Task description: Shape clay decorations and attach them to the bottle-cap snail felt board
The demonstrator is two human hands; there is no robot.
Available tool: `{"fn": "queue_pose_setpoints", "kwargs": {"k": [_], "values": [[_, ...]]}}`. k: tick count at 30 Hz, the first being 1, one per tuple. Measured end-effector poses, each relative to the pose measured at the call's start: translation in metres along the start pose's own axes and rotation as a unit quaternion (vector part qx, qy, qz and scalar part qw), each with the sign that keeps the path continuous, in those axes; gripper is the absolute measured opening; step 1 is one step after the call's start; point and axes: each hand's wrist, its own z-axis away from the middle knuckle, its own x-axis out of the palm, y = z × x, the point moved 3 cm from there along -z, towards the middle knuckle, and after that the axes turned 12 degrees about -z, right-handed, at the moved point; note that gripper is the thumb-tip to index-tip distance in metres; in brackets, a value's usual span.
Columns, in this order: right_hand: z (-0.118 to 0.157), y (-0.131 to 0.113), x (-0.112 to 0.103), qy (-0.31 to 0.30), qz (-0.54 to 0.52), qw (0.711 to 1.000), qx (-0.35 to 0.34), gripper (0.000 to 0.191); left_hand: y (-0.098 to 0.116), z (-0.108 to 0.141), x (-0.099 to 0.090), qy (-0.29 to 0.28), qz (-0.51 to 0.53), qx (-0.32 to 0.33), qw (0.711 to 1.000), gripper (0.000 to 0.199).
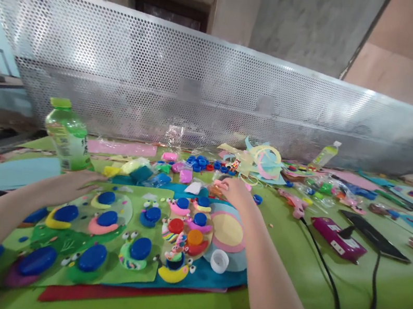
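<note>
The left hand (73,186), fingers extended, is at the snail sheet (144,278), near the bottle (69,137). The right hand (235,190) is near a white packet (194,188); whether its fingers grip anything, I cannot tell.

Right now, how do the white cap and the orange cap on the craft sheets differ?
Pose: the white cap lies hollow side up, while the orange cap shows its closed top.
Setting: the white cap has no clay around it; the orange cap sits against red clay.
Both are round and lie between the forearms.
</note>
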Motion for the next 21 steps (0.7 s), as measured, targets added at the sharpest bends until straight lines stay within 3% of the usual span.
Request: {"fn": "queue_pose_setpoints", "kwargs": {"k": [5, 9, 11, 15, 18, 21], "values": [[-0.002, -0.006, 0.017, 0.015, -0.009, 0.999, -0.038, 0.028, 0.002, 0.0, -0.004, 0.033, 0.011, 0.005, 0.999, 0.056], [-0.004, -0.003, 0.013, 0.048, -0.048, 0.996, -0.06, 0.02, 0.024, 0.008, -0.028, 0.09, 0.012, 0.024, 0.996, 0.05], [-0.004, -0.01, 0.006, 0.081, -0.082, 0.989, -0.095, 0.022, 0.048, 0.014, -0.044, 0.136, 0.015, 0.04, 0.99, 0.046], [0.004, -0.041, -0.005, 0.15, -0.181, 0.951, -0.199, 0.028, 0.119, 0.023, -0.065, 0.207, 0.047, 0.088, 0.973, 0.036], [0.014, -0.068, -0.003, 0.154, -0.257, 0.913, -0.277, 0.025, 0.169, 0.023, -0.063, 0.248, 0.077, 0.125, 0.958, 0.03], [0.023, -0.085, 0.001, 0.131, -0.314, 0.882, -0.327, 0.022, 0.192, 0.024, -0.053, 0.299, 0.12, 0.133, 0.937, 0.022]]}}
